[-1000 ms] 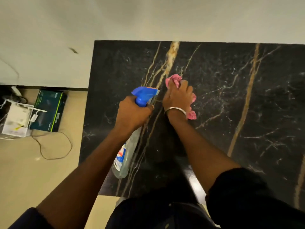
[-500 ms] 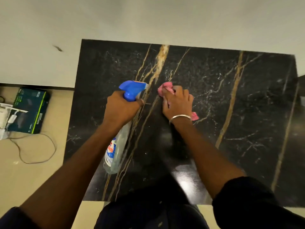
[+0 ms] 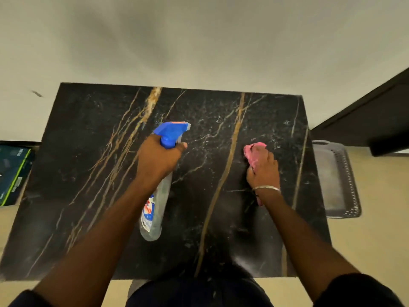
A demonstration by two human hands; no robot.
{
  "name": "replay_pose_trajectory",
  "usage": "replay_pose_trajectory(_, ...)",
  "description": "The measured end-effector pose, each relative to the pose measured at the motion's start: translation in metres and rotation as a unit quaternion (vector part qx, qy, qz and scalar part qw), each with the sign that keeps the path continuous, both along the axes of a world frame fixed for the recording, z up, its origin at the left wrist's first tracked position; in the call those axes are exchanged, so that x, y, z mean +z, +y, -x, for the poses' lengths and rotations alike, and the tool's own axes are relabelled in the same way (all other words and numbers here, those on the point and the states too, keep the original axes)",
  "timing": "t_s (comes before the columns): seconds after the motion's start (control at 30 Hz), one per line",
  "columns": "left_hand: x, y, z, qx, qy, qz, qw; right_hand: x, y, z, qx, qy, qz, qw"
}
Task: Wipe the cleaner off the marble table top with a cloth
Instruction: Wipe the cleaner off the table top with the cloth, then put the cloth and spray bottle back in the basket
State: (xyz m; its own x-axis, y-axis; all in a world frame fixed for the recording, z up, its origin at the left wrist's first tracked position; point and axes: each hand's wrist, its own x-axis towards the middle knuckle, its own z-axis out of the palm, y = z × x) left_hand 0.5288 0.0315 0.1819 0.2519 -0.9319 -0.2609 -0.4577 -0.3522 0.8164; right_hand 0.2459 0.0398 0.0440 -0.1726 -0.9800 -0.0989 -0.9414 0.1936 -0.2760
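The right hand [image 3: 263,171] clutches the limp pink cloth [image 3: 254,151], bunched under its palm, at 3 o'clock on the marble surface [image 3: 88,151]. The left hand [image 3: 158,159] grips the spray bottle [image 3: 155,209].

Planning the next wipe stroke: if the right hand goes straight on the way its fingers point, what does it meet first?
The way looks free: ahead of the right hand and its pink cloth lies bare table top up to the far edge, then probably the pale wall, depth unclear.

A green box [image 3: 13,173] lies left, a grey tray [image 3: 337,182] right.
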Motion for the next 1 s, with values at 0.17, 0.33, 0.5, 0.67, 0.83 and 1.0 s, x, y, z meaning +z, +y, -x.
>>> replay_pose_trajectory(0.17, 0.014, 0.028, 0.053, 0.019, 0.022, 0.014, 0.999, 0.031, 0.011, 0.024, -0.069, -0.276, 0.009, 0.959)
replay_pose_trajectory(0.33, 0.021, 0.04, 0.091, 0.004, 0.04, -0.002, 0.999, 0.047, 0.025, 0.057, -0.273, -0.584, -0.094, 0.758)
replay_pose_trajectory(0.5, 0.031, 0.027, 0.133, -0.07, 0.044, 0.006, 0.997, 0.06, 0.048, 0.093, -0.386, -0.725, -0.088, 0.564)
replay_pose_trajectory(0.67, 0.048, 0.002, 0.19, -0.159, 0.052, 0.064, 0.984, 0.074, 0.048, 0.141, -0.387, -0.737, -0.056, 0.551)
replay_pose_trajectory(0.83, 0.063, -0.022, 0.269, -0.21, 0.106, 0.096, 0.967, 0.093, 0.036, 0.206, -0.395, -0.738, -0.033, 0.547)
replay_pose_trajectory(1.0, 0.062, -0.039, 0.349, -0.23, 0.184, 0.074, 0.953, 0.086, 0.016, 0.277, -0.396, -0.728, -0.012, 0.559)
